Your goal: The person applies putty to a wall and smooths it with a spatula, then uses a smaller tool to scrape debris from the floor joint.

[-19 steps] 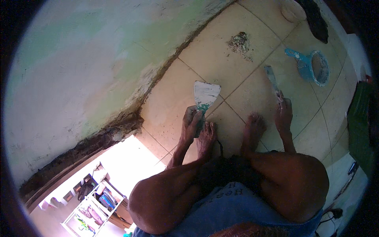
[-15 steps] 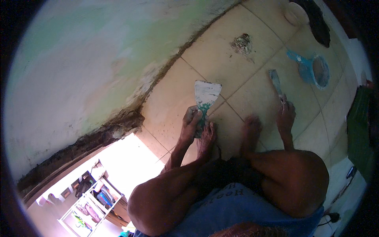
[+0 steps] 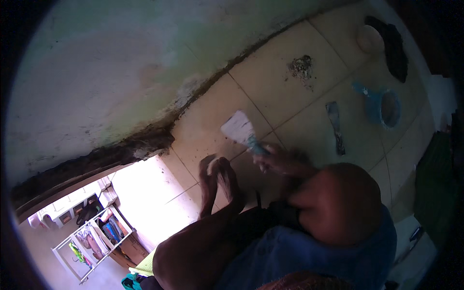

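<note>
My right hand (image 3: 276,160) grips the green handle of a wide putty knife (image 3: 238,127). Its pale, smeared blade is held above the tiles and points up and to the left, toward the wall. Beside my left foot (image 3: 227,180) is my left hand (image 3: 207,170), low and near the foot's toes; its fingers are blurred, so their pose is unclear. A narrower scraper (image 3: 334,126) lies on the floor tiles to the right, with no hand on it. Farther right sits a blue plastic dipper (image 3: 372,105) with grey residue inside.
A patchy green-white wall (image 3: 96,82) rises at the left, its broken, crumbling lower edge (image 3: 150,138) beside the floor. A debris heap (image 3: 301,67) lies on the tiles. A pale round container (image 3: 370,39) and dark cloth (image 3: 394,48) are far right; a clothes rack (image 3: 92,241) stands lower left.
The wide putty knife has passed from my left hand to my right. The narrower scraper, earlier in my right hand, now lies on the floor. My left hand has moved down and left.
</note>
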{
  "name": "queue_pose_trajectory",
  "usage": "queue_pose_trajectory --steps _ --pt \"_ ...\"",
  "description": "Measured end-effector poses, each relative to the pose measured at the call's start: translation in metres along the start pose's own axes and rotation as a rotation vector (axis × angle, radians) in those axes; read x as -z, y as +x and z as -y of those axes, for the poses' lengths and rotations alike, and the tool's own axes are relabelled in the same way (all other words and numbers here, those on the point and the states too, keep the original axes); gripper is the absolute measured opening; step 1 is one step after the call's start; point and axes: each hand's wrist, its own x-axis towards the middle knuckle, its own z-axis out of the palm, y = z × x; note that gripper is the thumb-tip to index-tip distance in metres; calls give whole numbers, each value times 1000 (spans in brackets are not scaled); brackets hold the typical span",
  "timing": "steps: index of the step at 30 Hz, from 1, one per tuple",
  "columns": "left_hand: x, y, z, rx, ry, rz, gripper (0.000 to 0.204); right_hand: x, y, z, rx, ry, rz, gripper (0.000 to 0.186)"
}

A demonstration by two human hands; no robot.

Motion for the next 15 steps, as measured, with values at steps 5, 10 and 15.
queue_pose_trajectory --steps 5,10,15 --pt "44 -83 173 534 -828 -80 53 26 -15 53 60 -9 -312 24" --pt "-65 -43 69 394 38 -472 43 52 -31 82 179 -37 -505 26" --pt "-82 -30 62 353 720 -479 41 49 -31 83 155 -80 -419 25"
